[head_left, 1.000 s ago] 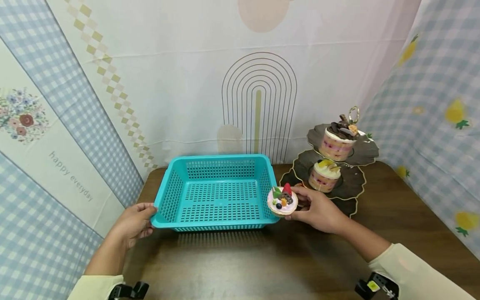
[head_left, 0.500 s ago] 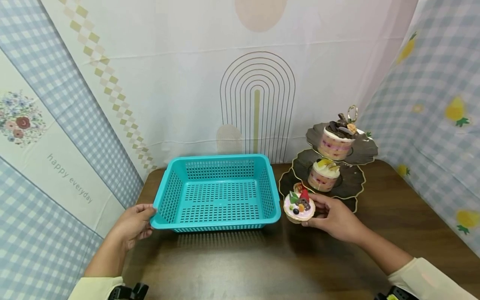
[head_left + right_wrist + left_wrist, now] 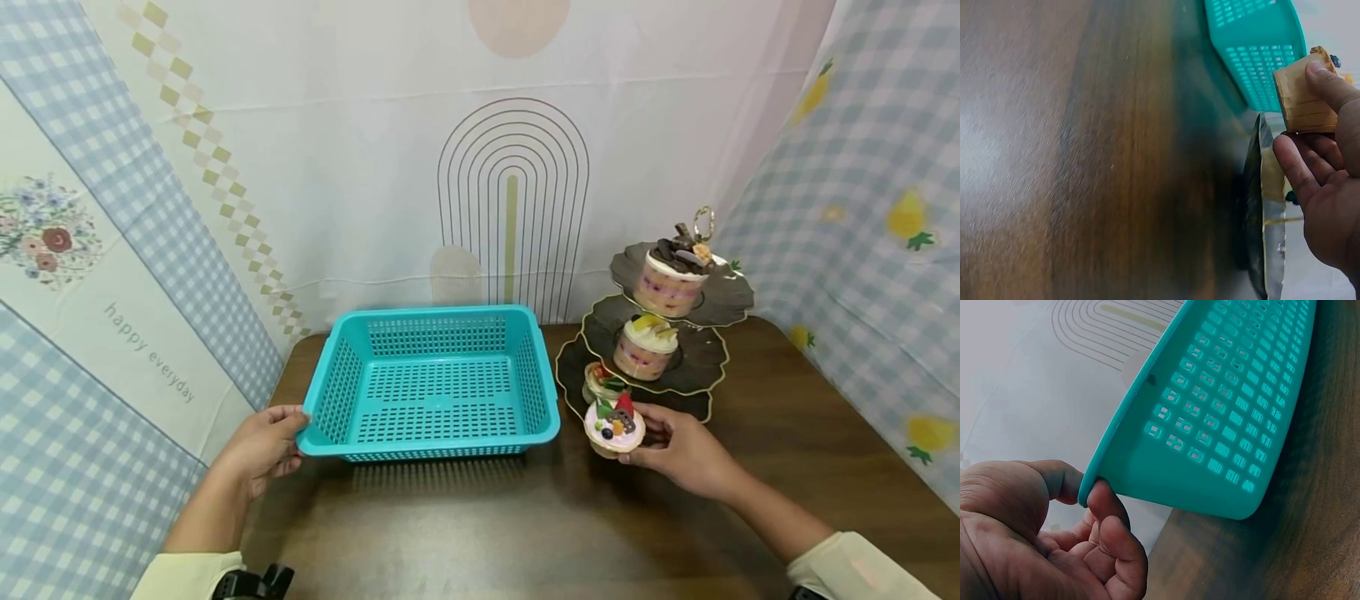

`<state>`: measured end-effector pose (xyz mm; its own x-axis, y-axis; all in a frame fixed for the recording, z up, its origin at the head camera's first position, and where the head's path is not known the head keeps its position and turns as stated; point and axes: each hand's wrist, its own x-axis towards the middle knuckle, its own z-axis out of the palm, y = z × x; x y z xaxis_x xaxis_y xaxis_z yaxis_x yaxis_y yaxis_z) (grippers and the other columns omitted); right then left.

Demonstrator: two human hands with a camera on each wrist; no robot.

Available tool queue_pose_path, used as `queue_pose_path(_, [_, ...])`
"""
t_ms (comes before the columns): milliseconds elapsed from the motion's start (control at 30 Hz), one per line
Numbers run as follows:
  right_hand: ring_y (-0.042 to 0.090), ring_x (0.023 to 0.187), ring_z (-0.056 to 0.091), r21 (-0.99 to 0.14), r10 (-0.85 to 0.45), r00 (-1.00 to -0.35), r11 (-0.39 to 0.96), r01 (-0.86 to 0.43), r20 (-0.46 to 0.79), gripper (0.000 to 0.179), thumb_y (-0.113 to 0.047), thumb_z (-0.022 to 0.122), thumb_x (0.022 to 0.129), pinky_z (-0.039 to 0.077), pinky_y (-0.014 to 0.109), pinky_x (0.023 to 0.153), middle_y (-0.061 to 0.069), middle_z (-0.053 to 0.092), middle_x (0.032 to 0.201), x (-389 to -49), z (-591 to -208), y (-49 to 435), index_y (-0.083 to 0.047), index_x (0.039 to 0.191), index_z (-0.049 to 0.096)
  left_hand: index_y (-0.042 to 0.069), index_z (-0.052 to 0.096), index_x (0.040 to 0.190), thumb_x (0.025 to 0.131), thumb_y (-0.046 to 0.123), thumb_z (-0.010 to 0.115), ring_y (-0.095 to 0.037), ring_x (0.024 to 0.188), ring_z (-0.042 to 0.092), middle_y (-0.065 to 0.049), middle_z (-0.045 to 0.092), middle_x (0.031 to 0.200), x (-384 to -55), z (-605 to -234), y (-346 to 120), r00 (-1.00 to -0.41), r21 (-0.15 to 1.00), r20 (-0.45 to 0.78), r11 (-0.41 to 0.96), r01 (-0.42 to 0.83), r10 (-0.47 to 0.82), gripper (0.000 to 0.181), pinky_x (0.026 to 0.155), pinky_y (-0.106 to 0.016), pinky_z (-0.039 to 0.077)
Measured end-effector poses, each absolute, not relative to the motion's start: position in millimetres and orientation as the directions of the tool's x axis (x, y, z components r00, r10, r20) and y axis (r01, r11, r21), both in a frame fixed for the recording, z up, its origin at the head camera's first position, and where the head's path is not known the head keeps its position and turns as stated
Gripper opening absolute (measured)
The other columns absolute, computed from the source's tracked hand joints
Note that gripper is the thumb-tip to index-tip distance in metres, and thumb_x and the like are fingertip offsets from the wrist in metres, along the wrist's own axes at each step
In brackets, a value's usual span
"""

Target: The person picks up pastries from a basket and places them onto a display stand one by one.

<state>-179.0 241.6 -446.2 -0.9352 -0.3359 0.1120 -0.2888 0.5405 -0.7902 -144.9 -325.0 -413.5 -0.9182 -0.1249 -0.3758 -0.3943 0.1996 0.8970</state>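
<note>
My left hand (image 3: 264,446) pinches the front left corner of a turquoise plastic basket (image 3: 435,452) by its rim; thumb and fingers close on that rim in the left wrist view. Nothing lies inside the basket. My right hand (image 3: 686,450) grips a small fruit tart (image 3: 615,429) by its side, its pale cream top dressed with a strawberry, a leaf and berries. In the right wrist view the thumb presses the tan tart shell (image 3: 1304,94). The tart is at the front left edge of a dark three-tier stand (image 3: 697,354), overlapping its lowest tier. Another tart (image 3: 600,383) sits just behind it.
On the stand's middle tier sits a cream-topped layered cake (image 3: 647,348); a chocolate-topped one (image 3: 671,282) occupies the top tier, below a gold ring handle (image 3: 703,223). Patterned cloths (image 3: 337,192) enclose the wooden table (image 3: 450,533) at the back and sides.
My right hand has carried the fruit tart from the basket's right rim rightward and slightly toward me, to the stand's lowest tier. The left hand keeps its hold on the basket.
</note>
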Motion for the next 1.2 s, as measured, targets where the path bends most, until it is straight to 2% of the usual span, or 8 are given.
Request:
queue_pose_path(233, [0.02,0.102,0.069,-0.751,-0.264,-0.96,0.614,-0.241,0.093,0.074,-0.024,0.091,0.081,0.056,0.023,0.076,0.015,0.072,0.115,-183,-453,256,0.01,0.137,0.057,-0.007,0.039,0.139,0.11,0.023,0.047,-0.013,0.068,0.058,-0.002,0.059,0.082,-146,-414,-326,-0.917,0.893,-0.38,0.211,-0.398,-0.121,0.042,0.061,-0.028,0.055])
queue_pose_path(567, [0.033,0.105,0.069,-0.642,-0.212,-0.972,0.732,-0.227,0.101,0.079,-0.034,0.087,0.084,0.056,0.025,0.074,0.025,0.07,0.119,-189,-455,276,0.015,0.138,0.054,-0.007,0.039,0.138,0.11,0.022,0.047,-0.013,0.067,0.059,-0.002,0.06,0.081,-146,-414,-326,-0.918,0.897,-0.378,0.201,-0.395,-0.118,0.041,0.06,-0.028,0.055])
queue_pose_path(667, [0.035,0.105,0.068,-0.595,-0.204,-0.973,0.77,-0.229,0.109,0.079,-0.036,0.085,0.086,0.055,0.03,0.073,0.028,0.068,0.119,-192,-454,281,0.017,0.136,0.054,-0.007,0.039,0.138,0.11,0.022,0.047,-0.013,0.068,0.059,-0.002,0.06,0.081,-145,-414,-326,-0.919,0.896,-0.377,0.204,-0.393,-0.117,0.041,0.06,-0.027,0.055])
queue_pose_path(833, [0.041,0.102,0.068,-0.54,-0.193,-0.97,0.806,-0.241,0.145,0.07,-0.036,0.085,0.086,0.056,0.046,0.077,0.03,0.069,0.114,-196,-456,288,0.015,0.127,0.061,-0.006,0.039,0.139,0.11,0.023,0.046,-0.013,0.069,0.059,-0.002,0.06,0.083,-145,-413,-325,-0.918,0.894,-0.38,0.208,-0.396,-0.115,0.042,0.062,-0.028,0.055])
queue_pose_path(967, [0.042,0.098,0.068,-0.525,-0.174,-0.971,0.818,-0.234,0.161,0.06,-0.036,0.086,0.085,0.055,0.054,0.078,0.025,0.072,0.107,-200,-459,293,0.011,0.117,0.067,-0.006,0.039,0.139,0.11,0.023,0.046,-0.013,0.069,0.058,-0.003,0.059,0.084,-146,-413,-324,-0.912,0.889,-0.39,0.204,-0.409,-0.127,0.042,0.062,-0.028,0.055])
queue_pose_path(1200, [0.035,0.089,0.068,-0.489,-0.149,-0.972,0.844,-0.221,0.18,0.053,-0.035,0.085,0.085,0.054,0.049,0.072,0.02,0.073,0.099,-208,-464,298,0.008,0.111,0.069,-0.007,0.039,0.139,0.11,0.023,0.047,-0.013,0.069,0.058,-0.003,0.059,0.083,-146,-414,-326,-0.913,0.89,-0.388,0.205,-0.408,-0.128,0.042,0.061,-0.028,0.055])
